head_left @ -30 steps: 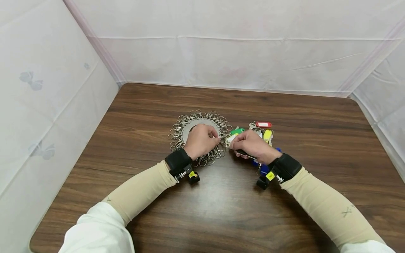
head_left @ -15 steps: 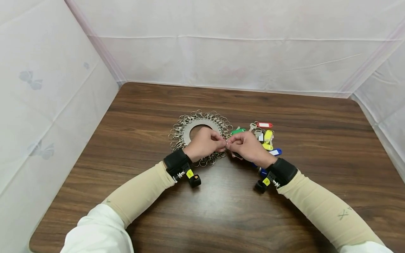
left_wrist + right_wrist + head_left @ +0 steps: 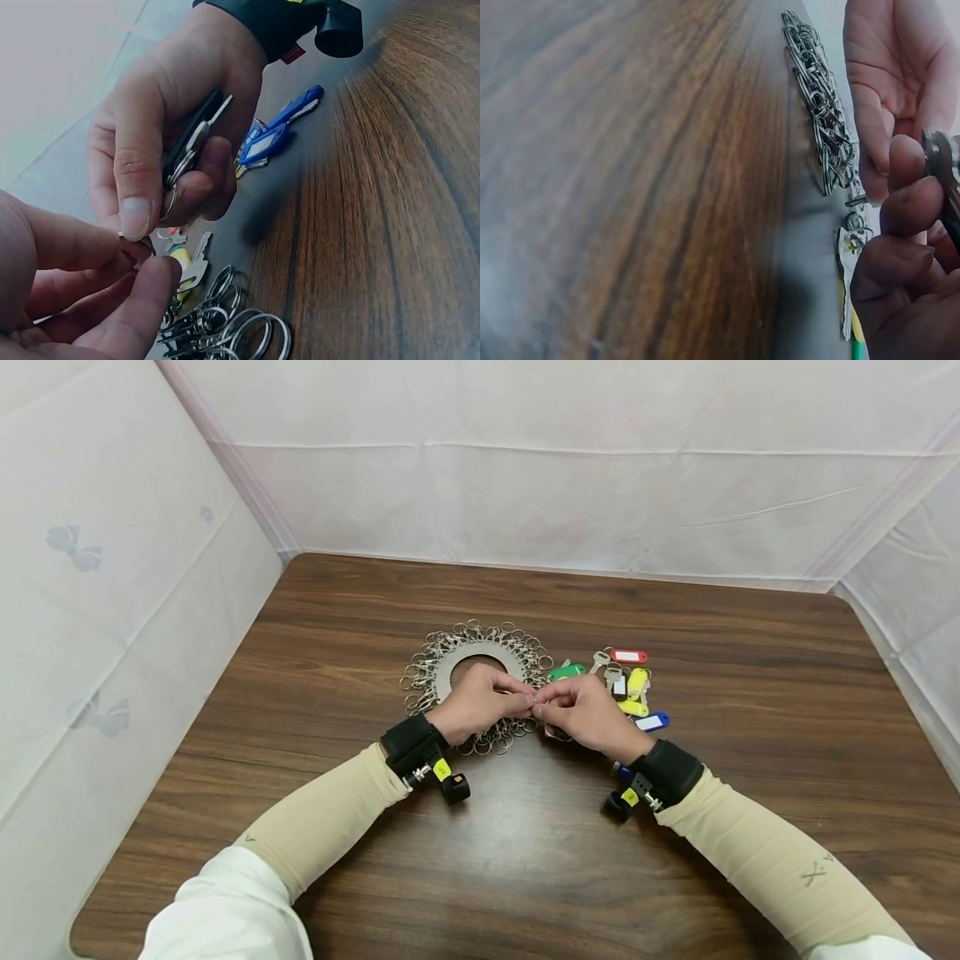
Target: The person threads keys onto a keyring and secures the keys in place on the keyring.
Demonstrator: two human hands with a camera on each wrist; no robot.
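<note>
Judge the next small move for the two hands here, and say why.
Probably work the key onto the small clip pinched between both hands. The right hand grips the key, the left hand meets it fingertip to fingertip at the edge of the ring disc, and the joining looks unfinished.

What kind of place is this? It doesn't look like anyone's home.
Probably a recording booth rather than a home: white sheeting walls in a wooden table on three sides. Black camera bands sit on both wrists. The left hand and right hand work keys beside a clip-ringed metal disc.
</note>
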